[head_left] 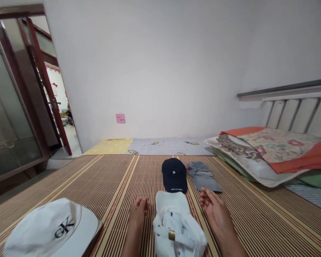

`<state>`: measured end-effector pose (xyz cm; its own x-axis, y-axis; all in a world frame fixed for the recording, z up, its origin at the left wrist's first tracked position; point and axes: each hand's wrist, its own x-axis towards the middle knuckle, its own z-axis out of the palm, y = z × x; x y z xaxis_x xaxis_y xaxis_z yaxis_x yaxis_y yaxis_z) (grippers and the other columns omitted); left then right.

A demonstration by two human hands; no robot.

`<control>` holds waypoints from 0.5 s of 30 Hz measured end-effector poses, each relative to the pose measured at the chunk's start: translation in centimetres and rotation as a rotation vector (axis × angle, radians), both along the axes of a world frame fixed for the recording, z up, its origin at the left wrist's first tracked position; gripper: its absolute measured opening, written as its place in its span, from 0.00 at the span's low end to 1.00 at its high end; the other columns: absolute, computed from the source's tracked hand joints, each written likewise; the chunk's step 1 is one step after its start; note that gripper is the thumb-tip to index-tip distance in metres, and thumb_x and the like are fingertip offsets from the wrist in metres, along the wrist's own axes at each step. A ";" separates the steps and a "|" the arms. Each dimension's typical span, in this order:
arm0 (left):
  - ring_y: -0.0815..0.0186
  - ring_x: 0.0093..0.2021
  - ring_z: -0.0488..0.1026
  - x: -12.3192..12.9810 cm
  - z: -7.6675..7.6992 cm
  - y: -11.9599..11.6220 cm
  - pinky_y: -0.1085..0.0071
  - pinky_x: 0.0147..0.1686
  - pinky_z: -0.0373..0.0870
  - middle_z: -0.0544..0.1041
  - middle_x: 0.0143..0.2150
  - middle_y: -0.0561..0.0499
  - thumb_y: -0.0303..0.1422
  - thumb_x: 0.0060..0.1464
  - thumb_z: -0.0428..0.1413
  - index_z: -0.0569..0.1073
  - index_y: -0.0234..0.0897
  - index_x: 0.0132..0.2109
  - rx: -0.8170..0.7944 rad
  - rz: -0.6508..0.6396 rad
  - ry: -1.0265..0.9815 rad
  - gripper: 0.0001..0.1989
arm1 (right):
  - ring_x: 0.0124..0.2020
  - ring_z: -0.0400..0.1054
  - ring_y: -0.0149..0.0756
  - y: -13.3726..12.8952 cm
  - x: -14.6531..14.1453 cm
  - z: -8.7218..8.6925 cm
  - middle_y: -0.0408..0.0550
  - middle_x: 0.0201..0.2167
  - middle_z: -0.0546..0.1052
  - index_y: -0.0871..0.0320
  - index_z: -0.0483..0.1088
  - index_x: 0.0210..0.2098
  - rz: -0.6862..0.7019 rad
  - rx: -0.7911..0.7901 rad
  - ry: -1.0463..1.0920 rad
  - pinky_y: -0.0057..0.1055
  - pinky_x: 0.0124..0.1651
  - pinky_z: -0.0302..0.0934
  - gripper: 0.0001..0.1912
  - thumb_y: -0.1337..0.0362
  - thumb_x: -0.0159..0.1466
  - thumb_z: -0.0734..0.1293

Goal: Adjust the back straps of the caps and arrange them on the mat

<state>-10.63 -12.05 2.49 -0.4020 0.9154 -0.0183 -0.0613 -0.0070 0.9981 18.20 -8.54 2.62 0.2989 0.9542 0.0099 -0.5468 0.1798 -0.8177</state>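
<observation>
A white cap (pixel 173 228) lies upside down on the striped mat, its inside and back strap with a brass-coloured buckle facing me. My left hand (pixel 138 210) hovers just left of it, fingers loosely bent and holding nothing. On the cap's other side is my right hand (pixel 214 210), open and empty, its fingertips close to the grey cap's brim. Beyond the white cap rests a navy cap (pixel 173 173) with small white lettering. The grey cap (pixel 203 175) sits against its right side. Another white cap (pixel 50 228), with black letters, lies at the near left.
The striped mat (pixel 109 182) covers the bed up to a patterned sheet (pixel 166 145) along the wall. Pillows (pixel 280 150) are stacked at the right below a slatted headboard (pixel 296 112). A pink note (pixel 120 118) is on the wall. At left stands an open door (pixel 46 82).
</observation>
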 end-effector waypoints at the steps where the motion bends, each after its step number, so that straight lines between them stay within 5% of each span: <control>1: 0.59 0.30 0.77 -0.3 -0.4 0.1 0.69 0.28 0.64 0.81 0.30 0.46 0.51 0.45 0.59 0.78 0.36 0.36 -0.009 0.000 0.016 0.21 | 0.27 0.73 0.32 0.0 -0.1 0.0 0.43 0.26 0.80 0.58 0.79 0.34 -0.012 -0.011 -0.016 0.25 0.30 0.69 0.22 0.52 0.46 0.81; 6: 0.60 0.25 0.72 -1.3 -1.6 -0.2 0.68 0.27 0.64 0.77 0.25 0.51 0.52 0.43 0.60 0.76 0.38 0.40 0.011 -0.023 0.093 0.24 | 0.23 0.71 0.31 -0.8 0.2 -0.8 0.42 0.22 0.79 0.57 0.80 0.31 -0.001 -0.093 -0.079 0.24 0.26 0.66 0.22 0.49 0.45 0.81; 11: 0.62 0.26 0.71 -1.9 -3.2 -0.9 0.64 0.33 0.70 0.77 0.29 0.52 0.45 0.53 0.54 0.75 0.36 0.57 0.085 -0.057 0.316 0.27 | 0.24 0.72 0.34 -0.6 1.7 -1.0 0.44 0.23 0.81 0.58 0.81 0.32 0.001 -0.111 -0.266 0.28 0.27 0.66 0.21 0.48 0.46 0.78; 15: 0.55 0.47 0.79 -1.5 -2.6 -1.8 0.59 0.54 0.71 0.82 0.51 0.43 0.32 0.50 0.55 0.75 0.40 0.63 0.087 -0.211 0.489 0.31 | 0.23 0.72 0.37 -0.2 1.8 -0.9 0.46 0.22 0.80 0.58 0.81 0.31 0.022 -0.104 -0.447 0.30 0.26 0.64 0.21 0.47 0.48 0.74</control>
